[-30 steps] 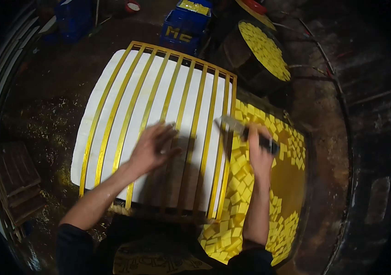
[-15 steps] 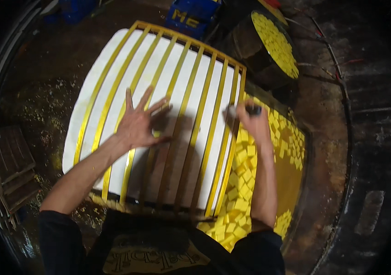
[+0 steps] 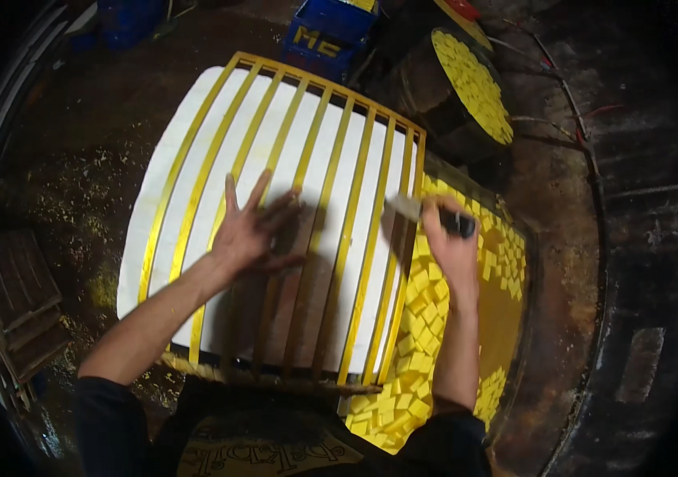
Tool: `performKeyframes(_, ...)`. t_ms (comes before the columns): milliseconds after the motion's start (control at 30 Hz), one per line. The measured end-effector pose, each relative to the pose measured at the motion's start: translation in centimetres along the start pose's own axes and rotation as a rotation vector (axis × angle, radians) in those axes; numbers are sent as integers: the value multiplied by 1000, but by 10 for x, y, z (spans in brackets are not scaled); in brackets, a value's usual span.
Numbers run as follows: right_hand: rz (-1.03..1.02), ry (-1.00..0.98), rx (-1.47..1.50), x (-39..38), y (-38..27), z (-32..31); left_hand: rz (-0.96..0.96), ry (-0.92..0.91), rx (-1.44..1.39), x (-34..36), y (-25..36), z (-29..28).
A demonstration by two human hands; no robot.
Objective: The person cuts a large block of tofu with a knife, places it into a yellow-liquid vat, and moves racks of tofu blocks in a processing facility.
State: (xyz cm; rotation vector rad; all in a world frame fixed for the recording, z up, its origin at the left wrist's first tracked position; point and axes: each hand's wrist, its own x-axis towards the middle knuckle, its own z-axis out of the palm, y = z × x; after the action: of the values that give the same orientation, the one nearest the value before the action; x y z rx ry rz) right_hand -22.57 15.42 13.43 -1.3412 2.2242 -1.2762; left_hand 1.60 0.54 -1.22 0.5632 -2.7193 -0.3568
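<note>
A white slab (image 3: 146, 238) lies under a yellow slatted frame (image 3: 331, 89) of long parallel bars. My left hand (image 3: 251, 230) is spread open on the bars, left of centre, and casts a dark shadow. My right hand (image 3: 450, 246) is closed round the black handle of a wide-bladed tool (image 3: 406, 205), its metal blade over the bars near the frame's right side. Beside and below that side lies a mass of loose yellow cubes (image 3: 418, 314).
A blue crate (image 3: 327, 24) and a dark drum (image 3: 426, 95) topped with yellow pieces (image 3: 470, 83) stand behind. Wooden boards (image 3: 17, 286) are stacked at the left. A hose (image 3: 561, 79) runs along the right.
My left hand has moved up and leftward and spread wider since the earliest frame. My right hand, still holding the tool, moved up, then slightly back down. The view has shifted a little.
</note>
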Motion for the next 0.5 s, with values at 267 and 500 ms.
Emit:
performKeyframes(267, -252, 65, -390, 160, 63, 36, -5, -53, -94, 12, 12, -10)
performKeyframes(500, 712, -192, 462, -129, 11, 16, -45, 31, -98, 4, -1, 3)
